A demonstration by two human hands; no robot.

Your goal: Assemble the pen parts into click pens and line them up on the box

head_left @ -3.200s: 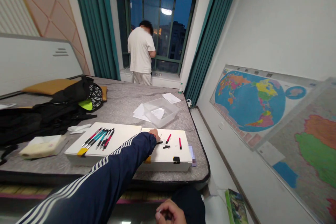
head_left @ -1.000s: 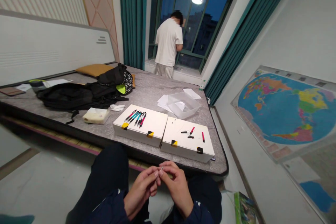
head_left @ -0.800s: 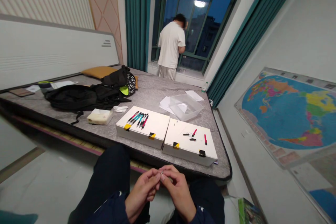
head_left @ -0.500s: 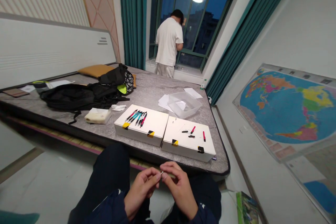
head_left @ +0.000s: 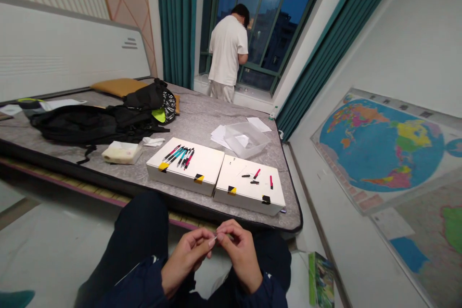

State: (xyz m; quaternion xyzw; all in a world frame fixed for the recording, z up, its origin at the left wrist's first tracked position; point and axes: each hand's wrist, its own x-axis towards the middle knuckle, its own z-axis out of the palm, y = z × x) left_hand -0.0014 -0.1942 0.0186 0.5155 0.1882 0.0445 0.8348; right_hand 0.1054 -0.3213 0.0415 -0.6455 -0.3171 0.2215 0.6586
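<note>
Low over my lap, my left hand (head_left: 188,256) and my right hand (head_left: 240,254) meet fingertip to fingertip. Both are closed in a pinch on a small thin pale piece (head_left: 215,237), mostly covered by the fingers and too small to name. Ahead of them two white boxes stand side by side on the bed. On the left white box (head_left: 207,159) lies a row of several pens (head_left: 179,156). The right white box (head_left: 231,173) carries loose pen parts, among them a red barrel (head_left: 271,182) and a black piece (head_left: 254,183).
A tissue pack (head_left: 121,152) and a black backpack (head_left: 83,122) lie on the bed's left side. Behind the boxes sit a clear plastic bin (head_left: 249,142) and papers (head_left: 218,135). A person (head_left: 228,50) stands at the window. A green box (head_left: 319,279) rests on the floor at right.
The view has turned slightly, so the boxes and bed appear further left. Both hands keep their pinch on the small piece, its angle between the fingertips a little different.
</note>
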